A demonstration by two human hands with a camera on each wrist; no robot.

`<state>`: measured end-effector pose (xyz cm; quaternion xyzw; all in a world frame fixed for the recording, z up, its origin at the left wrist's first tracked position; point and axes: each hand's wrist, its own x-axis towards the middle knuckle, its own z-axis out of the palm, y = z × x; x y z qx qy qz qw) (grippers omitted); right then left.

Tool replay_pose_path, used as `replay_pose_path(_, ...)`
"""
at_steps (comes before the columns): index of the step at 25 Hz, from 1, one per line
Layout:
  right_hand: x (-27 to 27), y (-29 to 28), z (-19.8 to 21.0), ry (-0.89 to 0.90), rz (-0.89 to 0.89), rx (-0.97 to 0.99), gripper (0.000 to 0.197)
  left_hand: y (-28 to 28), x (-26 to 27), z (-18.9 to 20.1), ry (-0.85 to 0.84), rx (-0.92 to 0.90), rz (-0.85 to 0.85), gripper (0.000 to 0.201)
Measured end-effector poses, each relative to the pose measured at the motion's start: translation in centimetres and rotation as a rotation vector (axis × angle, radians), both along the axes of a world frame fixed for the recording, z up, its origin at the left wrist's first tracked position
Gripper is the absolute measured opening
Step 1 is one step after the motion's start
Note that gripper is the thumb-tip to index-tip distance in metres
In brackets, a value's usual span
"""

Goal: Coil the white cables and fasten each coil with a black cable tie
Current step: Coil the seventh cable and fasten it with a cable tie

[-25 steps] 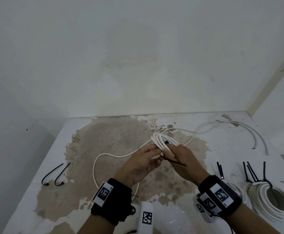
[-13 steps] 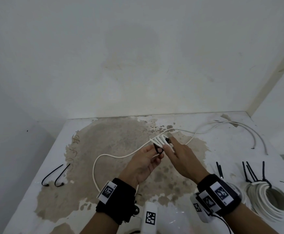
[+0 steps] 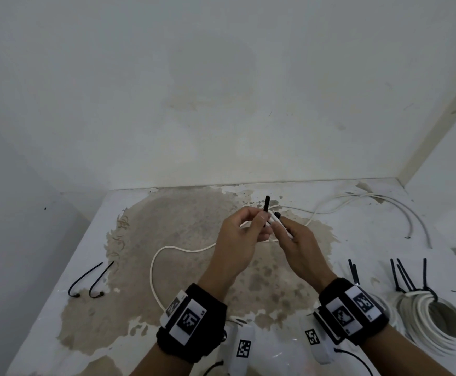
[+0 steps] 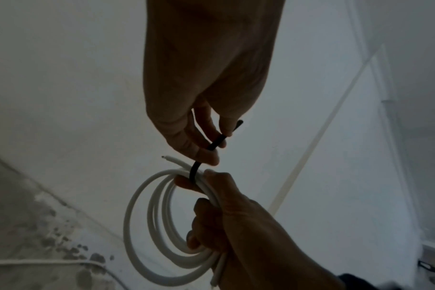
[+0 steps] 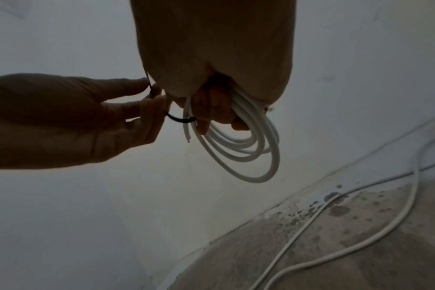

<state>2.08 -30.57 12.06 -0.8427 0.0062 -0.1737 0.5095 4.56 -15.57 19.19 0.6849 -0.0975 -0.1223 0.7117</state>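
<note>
Item: white cable coil (image 4: 162, 225), several loops, held above the table (image 3: 129, 335) near its middle. Right hand (image 3: 297, 245) grips the gathered strands, fingers curled round the bundle; one cut end of the cable sticks out just past the grip. Item: black cable tie (image 4: 204, 157), looped round the gathered strands beside the right thumb; its free tail is pinched between thumb and fingertips of the left hand (image 3: 237, 240), the tip pointing up above the fingers. Whether the tie is locked cannot be told. Item: loose white cable (image 3: 156, 270), running in a wide bend across the stained part of the table and passing under the hands. Item: further loose cables (image 3: 400, 210), lying at the far right by the wall. Item: finished coil (image 3: 427, 321), white, lying flat at the right near edge, bound with black ties whose tails stand up; a second coil just left of it is mostly hidden behind the right wristband. Item: two spare black ties (image 3: 91, 280), curved, lying side by side at the left of the table, well apart from the hands. No containers in view.
</note>
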Motion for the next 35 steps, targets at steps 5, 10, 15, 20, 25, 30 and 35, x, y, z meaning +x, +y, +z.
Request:
replay_pose_path(5,0.0,0.7,0.9,-0.023,0.055,-0.023,0.046,0.8,1.2,0.1,-0.108,0.245,-0.050,0.033)
replay_pose_path(10,0.0,1.1,1.4,-0.051,0.057,-0.016,0.047,1.1,1.6,0.3,-0.162,0.337,0.020,0.027)
replay_pose_path(15,0.0,1.0,1.5,-0.042,0.069,-0.048,0.032,1.5,1.8,0.5,-0.125,0.373,0.031,0.025)
replay_pose_path(20,-0.2,1.3,1.7,-0.058,0.075,-0.063,0.033,1.5,1.9,0.3,-0.091,0.406,0.027,0.023)
replay_pose_path(25,-0.4,1.1,1.9,-0.064,0.065,-0.253,0.044,1.7,1.8,0.3,-0.089,0.401,0.022,0.023)
replay_pose_path(30,-0.6,1.0,2.3,-0.136,0.125,-0.466,0.035,1.8,1.4,-0.2,-0.028,0.314,-0.049,0.026)
replay_pose_path(35,-1.0,0.1,2.4,-0.174,0.150,-0.563,0.035,1.6,1.1,-0.1,0.097,0.281,-0.096,0.023)
